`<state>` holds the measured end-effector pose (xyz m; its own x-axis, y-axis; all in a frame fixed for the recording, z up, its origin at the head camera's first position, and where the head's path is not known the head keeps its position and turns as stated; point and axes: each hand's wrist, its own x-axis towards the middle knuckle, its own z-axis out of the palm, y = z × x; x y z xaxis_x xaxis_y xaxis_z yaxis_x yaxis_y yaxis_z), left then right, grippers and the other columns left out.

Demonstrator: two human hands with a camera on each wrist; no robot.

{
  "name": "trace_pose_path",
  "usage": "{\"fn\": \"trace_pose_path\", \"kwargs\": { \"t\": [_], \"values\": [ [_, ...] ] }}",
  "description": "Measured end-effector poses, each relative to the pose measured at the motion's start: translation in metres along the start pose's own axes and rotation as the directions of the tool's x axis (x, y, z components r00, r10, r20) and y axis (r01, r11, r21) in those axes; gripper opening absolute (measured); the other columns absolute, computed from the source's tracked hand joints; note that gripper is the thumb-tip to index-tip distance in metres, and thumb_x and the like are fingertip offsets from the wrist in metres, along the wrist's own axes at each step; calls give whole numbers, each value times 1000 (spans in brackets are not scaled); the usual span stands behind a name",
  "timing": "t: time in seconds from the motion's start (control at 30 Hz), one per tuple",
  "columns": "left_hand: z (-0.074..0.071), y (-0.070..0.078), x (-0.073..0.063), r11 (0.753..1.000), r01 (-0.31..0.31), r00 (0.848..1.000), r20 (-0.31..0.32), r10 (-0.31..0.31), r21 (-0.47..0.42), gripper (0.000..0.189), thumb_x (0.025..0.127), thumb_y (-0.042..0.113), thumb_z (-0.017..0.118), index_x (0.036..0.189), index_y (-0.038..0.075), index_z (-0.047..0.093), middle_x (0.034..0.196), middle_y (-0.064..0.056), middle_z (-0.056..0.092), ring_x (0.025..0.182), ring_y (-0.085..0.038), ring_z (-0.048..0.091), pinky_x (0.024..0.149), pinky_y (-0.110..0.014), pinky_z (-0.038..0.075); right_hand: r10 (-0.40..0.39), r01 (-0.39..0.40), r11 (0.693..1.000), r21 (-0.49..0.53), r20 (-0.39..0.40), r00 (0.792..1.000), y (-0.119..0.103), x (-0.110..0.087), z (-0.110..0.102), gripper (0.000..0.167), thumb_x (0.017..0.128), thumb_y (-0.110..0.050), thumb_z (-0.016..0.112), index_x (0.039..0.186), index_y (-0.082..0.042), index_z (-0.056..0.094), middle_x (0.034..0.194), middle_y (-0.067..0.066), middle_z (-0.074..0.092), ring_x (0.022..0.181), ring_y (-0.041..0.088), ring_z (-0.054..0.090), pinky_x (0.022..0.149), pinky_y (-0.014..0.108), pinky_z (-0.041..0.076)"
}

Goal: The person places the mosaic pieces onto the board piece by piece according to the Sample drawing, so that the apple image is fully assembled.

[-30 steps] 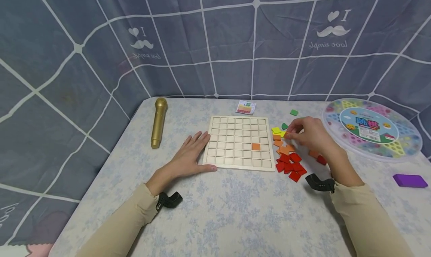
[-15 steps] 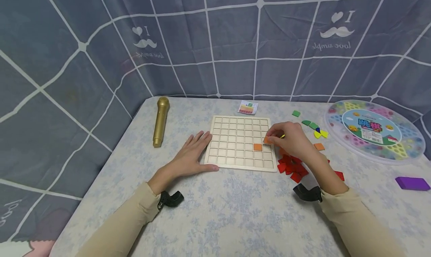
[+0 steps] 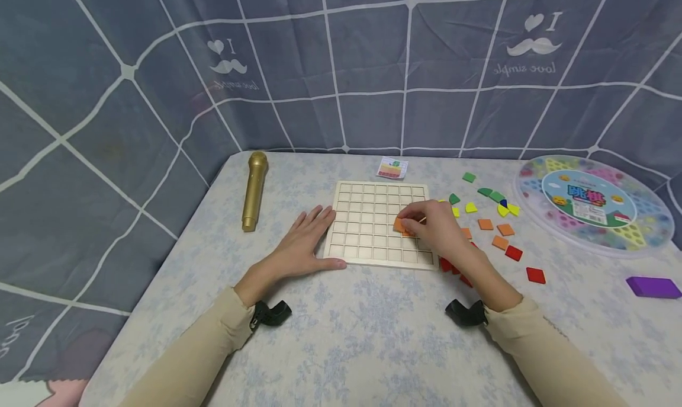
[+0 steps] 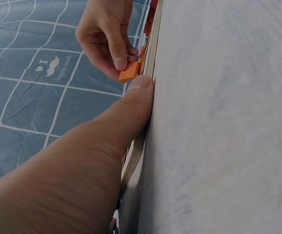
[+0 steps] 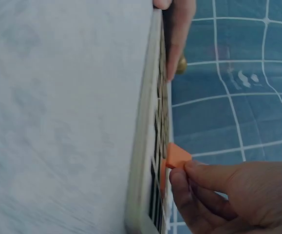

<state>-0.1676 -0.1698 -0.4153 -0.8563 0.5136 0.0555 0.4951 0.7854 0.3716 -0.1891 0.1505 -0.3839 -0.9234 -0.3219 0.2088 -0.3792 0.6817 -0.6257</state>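
As a left hand (image 3: 301, 250) rests at the left edge of a wooden grid board (image 3: 357, 226), fingers straight and apart, a right hand (image 3: 439, 229) pinches an orange tile (image 3: 398, 224) between thumb and fingertips, just right of the middle of the head view. The right hand's grip is clamped on that tile, held tilted over the right part of the board in the right wrist view; whether it touches the board cannot be told. Close by it, a second orange tile (image 5: 163, 174) lies in the grid. The left thumb lies at the board's lower left corner.

Right of center in the head view, loose pieces are scattered across a patterned tablecloth (image 3: 319, 348): red tiles (image 3: 536, 275), partly hidden by the right arm, loose orange tiles (image 3: 485, 224), yellow pieces (image 3: 471, 207), green pieces (image 3: 469, 177) and a dark blue piece (image 3: 503, 203). A small printed card (image 3: 392, 167) lies above the board, and a gold microphone (image 3: 254, 191) stretches at left. A round game box (image 3: 588, 196) fills the right side, above a purple block (image 3: 653, 287) near the right edge. Behind it all hangs a blue curtain (image 3: 367, 51) lined in white.
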Motion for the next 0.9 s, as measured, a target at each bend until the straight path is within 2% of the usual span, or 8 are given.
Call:
{"fn": "trace_pose_path", "kwargs": {
  "t": [0.33, 0.53, 0.63, 0.9],
  "values": [
    [0, 0, 2, 1000, -9, 1000, -6, 9, 2, 118, 87, 63, 78, 168, 2, 19, 176, -15, 18, 165, -35, 10, 134, -54, 5, -1, 2, 1000, -22, 6, 1000, -3, -2, 8, 12, 95, -6, 79, 107, -5, 82, 107, 11, 79, 88, 25, 74, 81, 43, 64],
    [1, 0, 0, 1000, -9, 1000, -6, 9, 2, 117, 87, 62, 78, 168, 1, 19, 176, -16, 18, 165, -35, 10, 134, -56, 6, -42, 43, 999, -33, 23, 999, -2, -1, 7, 13, 92, -3, 80, 105, -3, 82, 104, 11, 79, 90, 26, 74, 82, 43, 64],
    [0, 0, 0, 1000, -13, 1000, -8, 13, -2, 117, 87, 62, 79, 168, 1, 19, 176, -16, 18, 165, -36, 10, 134, -56, 6, -47, 48, 998, -28, 28, 998, 0, 0, 0, 14, 93, -3, 79, 107, -1, 81, 104, 13, 79, 93, 28, 75, 83, 44, 65],
    [0, 1, 0, 1000, -6, 1000, -8, 6, -10, 116, 87, 62, 78, 168, 2, 20, 176, -15, 19, 165, -35, 9, 134, -55, 6, 54, -53, 998, -45, 11, 999, 18, -1, -40, 23, 97, -7, 75, 119, 0, 78, 109, 17, 77, 96, 31, 74, 89, 51, 64]
  ]
}}
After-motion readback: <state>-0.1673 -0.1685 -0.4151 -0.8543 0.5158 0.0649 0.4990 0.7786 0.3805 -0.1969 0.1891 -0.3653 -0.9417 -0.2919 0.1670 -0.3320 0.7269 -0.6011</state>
